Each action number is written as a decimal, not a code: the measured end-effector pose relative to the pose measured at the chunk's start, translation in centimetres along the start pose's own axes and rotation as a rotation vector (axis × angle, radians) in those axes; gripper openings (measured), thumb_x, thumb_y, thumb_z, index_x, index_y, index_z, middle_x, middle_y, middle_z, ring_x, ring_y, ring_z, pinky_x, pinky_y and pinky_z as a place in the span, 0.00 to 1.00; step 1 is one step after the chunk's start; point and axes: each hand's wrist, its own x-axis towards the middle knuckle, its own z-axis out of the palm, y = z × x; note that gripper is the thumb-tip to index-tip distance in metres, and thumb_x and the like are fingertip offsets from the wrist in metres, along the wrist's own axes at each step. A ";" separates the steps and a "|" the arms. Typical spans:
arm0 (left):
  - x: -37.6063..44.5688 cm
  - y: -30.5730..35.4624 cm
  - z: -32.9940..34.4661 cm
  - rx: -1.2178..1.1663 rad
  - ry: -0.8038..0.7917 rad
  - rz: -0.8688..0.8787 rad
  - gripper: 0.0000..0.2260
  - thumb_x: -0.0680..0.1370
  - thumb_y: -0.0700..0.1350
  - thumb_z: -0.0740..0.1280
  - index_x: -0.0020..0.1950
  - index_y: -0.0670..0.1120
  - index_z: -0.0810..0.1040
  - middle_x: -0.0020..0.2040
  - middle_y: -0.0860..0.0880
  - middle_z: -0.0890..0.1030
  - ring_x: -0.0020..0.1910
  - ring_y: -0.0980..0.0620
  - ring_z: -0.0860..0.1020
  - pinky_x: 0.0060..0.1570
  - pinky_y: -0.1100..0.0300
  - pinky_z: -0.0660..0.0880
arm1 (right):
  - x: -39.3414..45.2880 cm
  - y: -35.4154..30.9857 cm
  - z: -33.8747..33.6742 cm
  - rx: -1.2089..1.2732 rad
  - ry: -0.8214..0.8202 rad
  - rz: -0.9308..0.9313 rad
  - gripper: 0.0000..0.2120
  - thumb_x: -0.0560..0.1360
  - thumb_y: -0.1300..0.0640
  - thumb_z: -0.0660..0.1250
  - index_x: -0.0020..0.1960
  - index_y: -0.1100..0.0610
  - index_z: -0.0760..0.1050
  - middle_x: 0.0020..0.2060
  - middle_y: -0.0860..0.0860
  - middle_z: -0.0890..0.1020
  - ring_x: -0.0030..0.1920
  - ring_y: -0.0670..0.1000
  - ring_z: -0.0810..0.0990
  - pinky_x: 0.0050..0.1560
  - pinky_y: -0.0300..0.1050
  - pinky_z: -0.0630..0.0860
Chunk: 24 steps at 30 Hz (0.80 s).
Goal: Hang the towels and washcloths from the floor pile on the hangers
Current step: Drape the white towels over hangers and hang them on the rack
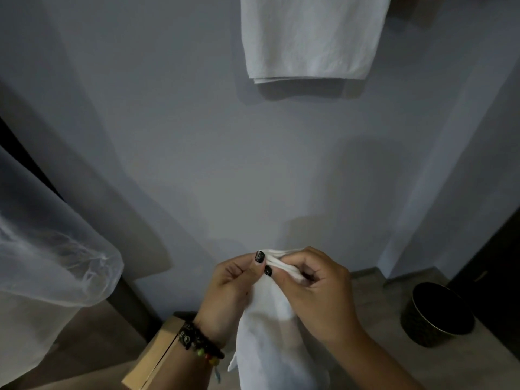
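Note:
A white washcloth [270, 342] hangs down between my two hands in the lower middle of the view. My left hand [233, 291], with a beaded bracelet on the wrist, pinches its bunched top edge between thumb and fingers. My right hand [318, 288] grips the same top edge from the right, its fingers curled round the folds. Higher up, a folded white towel [306, 38] hangs against the grey wall; its hanger is out of view above the frame.
A sheer white curtain [47, 249] hangs at the left. A cardboard box [157, 358] sits on the floor below my left wrist. A dark round bin [439, 313] stands at the right beside a dark door [495, 266].

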 end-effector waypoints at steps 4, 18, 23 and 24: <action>0.8 -1.2 0.3 0.116 0.088 0.018 0.22 0.79 0.51 0.62 0.48 0.30 0.79 0.46 0.28 0.80 0.43 0.31 0.79 0.45 0.43 0.75 | -0.1 0.7 0.1 -0.004 -0.029 0.022 0.07 0.67 0.55 0.74 0.36 0.55 0.78 0.31 0.45 0.78 0.31 0.45 0.77 0.33 0.36 0.71; 9.4 1.5 -2.2 0.291 0.391 0.073 0.22 0.79 0.53 0.63 0.34 0.35 0.69 0.35 0.43 0.66 0.35 0.47 0.61 0.35 0.56 0.58 | -3.6 3.2 -0.7 -0.241 -0.581 -0.134 0.12 0.71 0.48 0.71 0.41 0.56 0.75 0.39 0.48 0.78 0.45 0.46 0.75 0.57 0.26 0.63; 12.1 3.8 -3.9 0.333 0.355 0.090 0.21 0.79 0.51 0.62 0.35 0.34 0.70 0.35 0.43 0.68 0.35 0.46 0.63 0.37 0.54 0.62 | -2.4 2.1 -0.5 -0.430 -1.051 -0.209 0.11 0.77 0.54 0.65 0.51 0.62 0.76 0.50 0.60 0.79 0.52 0.60 0.76 0.57 0.52 0.70; 12.4 4.3 -4.0 0.359 0.325 0.096 0.22 0.77 0.52 0.62 0.37 0.32 0.71 0.36 0.42 0.69 0.35 0.46 0.65 0.38 0.55 0.63 | -1.9 2.1 -0.1 -0.429 -1.086 -0.211 0.11 0.78 0.54 0.64 0.52 0.62 0.76 0.51 0.60 0.79 0.53 0.60 0.76 0.57 0.52 0.70</action>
